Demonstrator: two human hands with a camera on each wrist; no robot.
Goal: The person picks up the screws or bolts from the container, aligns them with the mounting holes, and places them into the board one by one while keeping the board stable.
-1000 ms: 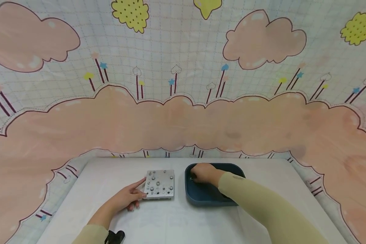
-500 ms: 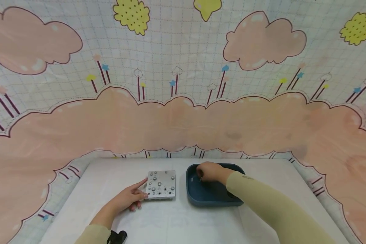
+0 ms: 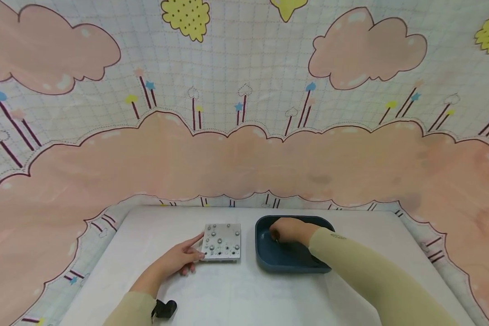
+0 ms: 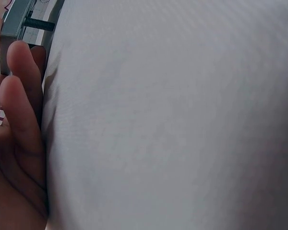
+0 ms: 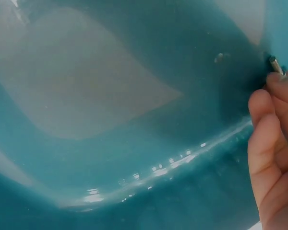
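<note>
A square silver metal plate (image 3: 221, 242) lies on the white table, with several screw heads and holes on its top. My left hand (image 3: 178, 259) is at its left edge, the straight index finger touching the upper part and the thumb the lower corner. A threaded screw (image 4: 38, 24) sticks out from the plate's underside in the left wrist view. My right hand (image 3: 290, 230) is inside the dark blue tray (image 3: 265, 262). Between thumb and fingertips it pinches a small cylindrical metal piece (image 5: 276, 65), whose far end shows in the right wrist view; the rest is hidden.
A black strap piece (image 3: 164, 309) sits at the left wrist, close to the table (image 3: 244, 296). Behind the table hangs a cloth printed with clouds (image 3: 244, 167). The right sleeve (image 3: 362, 267) crosses the tray's right front corner.
The right hand has shifted slightly to the right within the tray, off its left wall. My left hand stays at the plate's edge. The whole head view has shifted a little.
</note>
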